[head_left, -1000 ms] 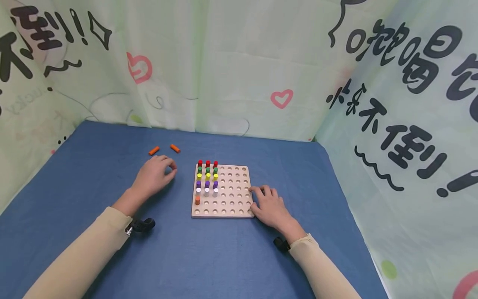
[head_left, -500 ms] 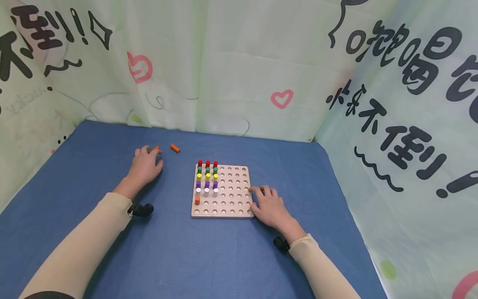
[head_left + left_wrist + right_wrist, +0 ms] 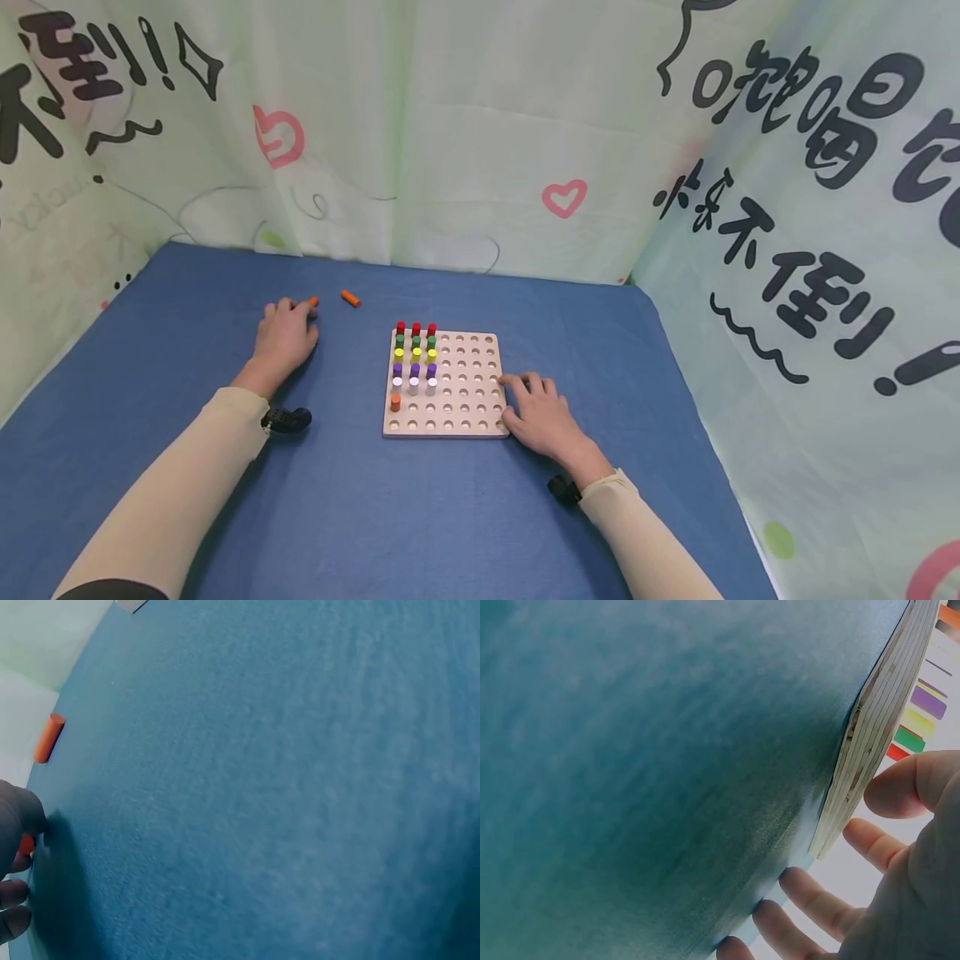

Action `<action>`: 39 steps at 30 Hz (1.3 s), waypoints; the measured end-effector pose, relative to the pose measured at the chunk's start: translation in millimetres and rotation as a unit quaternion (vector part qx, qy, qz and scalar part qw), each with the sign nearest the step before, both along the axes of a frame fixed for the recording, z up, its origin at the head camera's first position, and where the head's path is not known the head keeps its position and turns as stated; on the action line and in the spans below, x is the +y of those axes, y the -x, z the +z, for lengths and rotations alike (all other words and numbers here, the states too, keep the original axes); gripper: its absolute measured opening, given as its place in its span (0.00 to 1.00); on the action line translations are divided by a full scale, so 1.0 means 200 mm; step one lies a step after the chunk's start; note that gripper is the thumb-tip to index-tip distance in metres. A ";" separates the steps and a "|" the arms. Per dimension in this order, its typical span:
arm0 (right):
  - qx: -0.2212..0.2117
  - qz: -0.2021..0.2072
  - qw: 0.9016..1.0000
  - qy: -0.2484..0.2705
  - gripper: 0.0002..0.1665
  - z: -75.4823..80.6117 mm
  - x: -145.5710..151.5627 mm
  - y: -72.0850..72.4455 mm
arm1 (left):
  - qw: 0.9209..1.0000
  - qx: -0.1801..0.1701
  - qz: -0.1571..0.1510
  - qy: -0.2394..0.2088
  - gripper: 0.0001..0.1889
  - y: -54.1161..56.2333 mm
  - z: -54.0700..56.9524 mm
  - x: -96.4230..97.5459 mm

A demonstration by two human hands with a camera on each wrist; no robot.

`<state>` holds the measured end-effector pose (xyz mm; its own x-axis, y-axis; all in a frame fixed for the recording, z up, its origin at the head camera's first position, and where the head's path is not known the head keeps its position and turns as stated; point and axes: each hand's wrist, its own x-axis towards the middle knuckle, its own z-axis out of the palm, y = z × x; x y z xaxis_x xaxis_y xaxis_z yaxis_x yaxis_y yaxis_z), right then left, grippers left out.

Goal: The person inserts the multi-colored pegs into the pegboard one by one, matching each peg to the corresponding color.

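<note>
My left hand [image 3: 283, 337] pinches an orange peg [image 3: 312, 301] at the back left of the cloth. In the left wrist view, fingers partly hide that orange peg [image 3: 27, 844]. A second orange peg [image 3: 350, 297] lies loose on its side to the right. The wooden pegboard [image 3: 480, 422] bears rows of red, green, yellow, purple and white pegs on its left side, with a single orange peg [image 3: 395, 402] in the row nearer me. My right hand [image 3: 542, 417] rests against the board's right edge, thumb and forefinger touching it. In the right wrist view, the board's layered edge [image 3: 870, 727] shows beside those fingers.
A blue cloth [image 3: 450, 517] covers the table. Light printed curtains [image 3: 480, 150] hang along its back and sides. Holes without pegs fill the board's right part and most of its front. Each wrist wears a black camera strap.
My left hand has moved left and slightly away from me, onto the left loose orange peg, and its fingers have closed on it. The right hand and the board stay where they were.
</note>
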<state>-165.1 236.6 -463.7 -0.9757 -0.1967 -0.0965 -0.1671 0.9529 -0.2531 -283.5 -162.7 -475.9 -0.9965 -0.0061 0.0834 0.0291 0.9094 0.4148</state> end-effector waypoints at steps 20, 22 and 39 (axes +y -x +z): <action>0.009 0.005 1.000 0.001 0.28 0.00 0.00 -0.01 | 0.984 0.155 -0.055 -0.065 0.07 -0.08 0.05 0.05; 0.009 0.005 1.000 -0.001 0.28 0.00 0.00 0.00 | 0.981 0.158 -0.062 -0.088 0.07 -0.10 0.06 0.07; 0.005 0.003 1.000 0.001 0.27 0.01 -0.01 -0.01 | 0.959 0.200 -0.101 -0.172 0.09 -0.29 0.12 0.29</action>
<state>-164.1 235.6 -462.5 -0.9754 -0.2029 -0.0860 -0.1757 0.9516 -0.2523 -225.9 -105.6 -451.3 -0.8691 0.0889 0.4866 0.4099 0.6802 0.6077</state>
